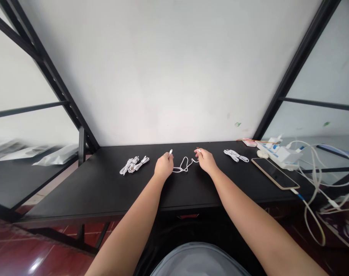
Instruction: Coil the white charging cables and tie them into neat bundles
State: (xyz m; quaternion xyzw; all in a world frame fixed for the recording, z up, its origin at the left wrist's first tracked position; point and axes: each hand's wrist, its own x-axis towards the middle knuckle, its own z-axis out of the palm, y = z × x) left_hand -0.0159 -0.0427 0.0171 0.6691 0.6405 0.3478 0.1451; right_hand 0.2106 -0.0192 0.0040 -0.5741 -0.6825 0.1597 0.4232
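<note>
A white charging cable stretches in loose bends between my two hands, just over the black tabletop. My left hand is closed around one end, with a white plug poking up past the thumb. At the other end, my right hand pinches the cable between thumb and fingers, and a bit of white connector shows there. Left of my hands lie bundled white cables, coiled and tied. Another bundled white cable rests to the right of my right hand.
At the right, a phone lies plugged into a cord, beside a white power strip with tangled cords hanging over the edge. Clear plastic packets lie on the shelf at the left. Black metal posts frame the black table.
</note>
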